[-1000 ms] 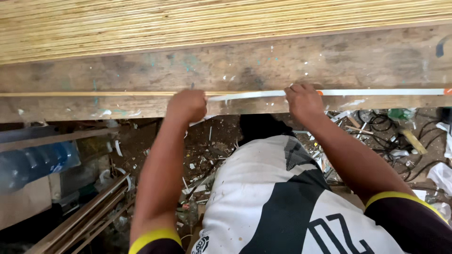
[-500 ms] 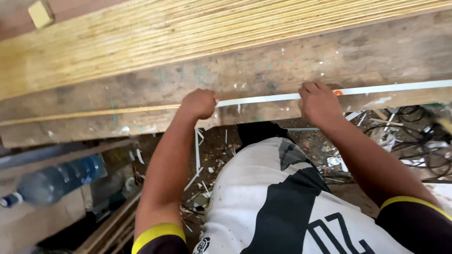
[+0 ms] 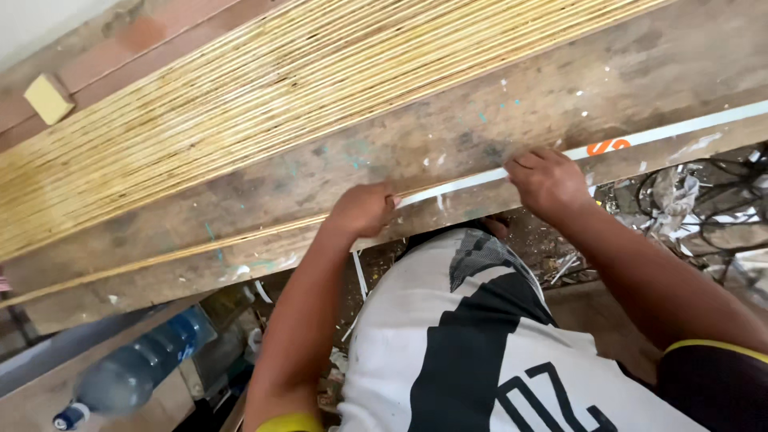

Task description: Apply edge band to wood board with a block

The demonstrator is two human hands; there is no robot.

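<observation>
since the earlier frame: view tilted, bench and rods now running diagonally; both hands shifted slightly along the bench edge; yellow block newly in view at upper left.

left hand (image 3: 364, 210): closed in a fist, pinched on the thin bamboo strip (image 3: 160, 258) where it meets the end of the white strip (image 3: 656, 132); fingertips curled under, exact grip hard to make out.

right hand (image 3: 548, 180): fingers bent, pressed down on the white strip, well apart from the left hand; whether clamped around it or only resting on top, cannot tell.

white strip: flat along the front edge of the wooden bench (image 3: 560, 88), from the left hand out past the right edge of view; orange mark on it just beside the right hand.

thin bamboo strip: along the same front edge, leftward from the left hand to the frame edge.

around: wide bed of yellow bamboo rods (image 3: 264, 104) laid side by side across the far part of the bench; yellow block (image 3: 48, 98) beyond them on a reddish board; paint flecks on bench top; blue plastic bottle (image 3: 132, 372) lying below the bench at lower left; tangled cables and scraps (image 3: 704, 212) on the ground at right.

hidden or cut off: white and black shirt (image 3: 480, 352) filling the lower middle, covering the ground beneath; rods and strips cut by frame edges.
</observation>
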